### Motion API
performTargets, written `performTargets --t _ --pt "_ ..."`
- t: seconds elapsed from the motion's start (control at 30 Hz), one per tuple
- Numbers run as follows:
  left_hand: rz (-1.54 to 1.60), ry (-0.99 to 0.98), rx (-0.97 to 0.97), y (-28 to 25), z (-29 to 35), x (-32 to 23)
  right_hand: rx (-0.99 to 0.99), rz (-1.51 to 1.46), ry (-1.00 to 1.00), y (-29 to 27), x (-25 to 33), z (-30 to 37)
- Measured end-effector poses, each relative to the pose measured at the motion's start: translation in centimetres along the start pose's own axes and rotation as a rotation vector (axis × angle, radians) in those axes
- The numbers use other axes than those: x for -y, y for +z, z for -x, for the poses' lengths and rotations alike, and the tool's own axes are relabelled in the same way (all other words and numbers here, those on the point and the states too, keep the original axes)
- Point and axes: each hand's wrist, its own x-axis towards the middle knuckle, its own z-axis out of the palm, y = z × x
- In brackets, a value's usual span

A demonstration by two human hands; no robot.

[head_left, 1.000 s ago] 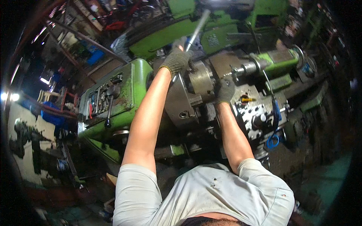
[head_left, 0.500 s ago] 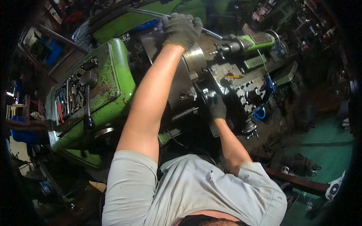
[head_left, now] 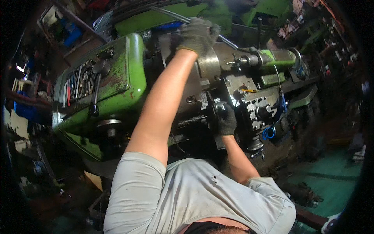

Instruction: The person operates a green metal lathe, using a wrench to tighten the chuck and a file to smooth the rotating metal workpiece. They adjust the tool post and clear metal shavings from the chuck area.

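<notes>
In front of me is a green metal lathe with a large steel chuck (head_left: 209,65). My left hand (head_left: 199,36), in a dark work glove, reaches over the chuck. Its fingers are bent closed where a long metal bar (head_left: 228,41) passes, and the bar shows on both sides of the fist. The fingertips are hidden. My right hand (head_left: 226,120), gloved too, is below the chuck beside the carriage (head_left: 238,85). Its fingers curl over a dark, shiny part whose kind I cannot make out.
On the left, the green headstock (head_left: 134,66) carries a tray of loose hand tools (head_left: 81,82) and a lever (head_left: 96,105). To the right are a green tailstock (head_left: 281,58), a yellow tool (head_left: 248,90), a toolpost (head_left: 264,113) and a blue hose (head_left: 269,133).
The view has shifted, so the lathe appears farther right. Both hands stay at about the same places on the machine.
</notes>
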Motion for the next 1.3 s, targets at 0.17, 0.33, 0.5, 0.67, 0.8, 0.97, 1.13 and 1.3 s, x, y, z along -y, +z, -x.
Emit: performTargets --t 0.17,0.33,0.5,0.67,0.8,0.97,1.13,1.3 --pt "-0.076 0.067 -0.010 0.1 -0.8 0.7 0.127 -0.259 0.042 1.4 -1.4 -1.3" --pt "-0.203 0.144 -0.053 1.9 -0.2 2.7 0.306 -0.504 -0.200 -2.9 3.8 -0.5" --pt "-0.225 0.159 -0.100 2.4 -0.7 4.2 0.388 -0.706 -0.246 -5.2 6.8 -0.1" --pt "-0.117 0.095 -0.066 1.5 -0.1 1.3 0.498 -0.678 -0.231 -6.8 7.2 -0.5" --pt "-0.125 0.035 -0.031 1.0 -0.2 0.2 0.436 -0.565 -0.337 -8.3 8.2 0.0" --pt "-0.120 0.091 -0.021 1.7 -0.7 2.3 0.504 -0.505 -0.274 -9.7 8.5 0.3" --pt "-0.071 -0.001 0.051 1.8 -1.0 2.5 0.695 -0.694 -0.179 -10.7 9.7 0.6" --pt "-0.028 -0.009 0.057 1.3 -1.3 1.8 0.876 -0.900 -0.199 -10.1 10.0 0.7"
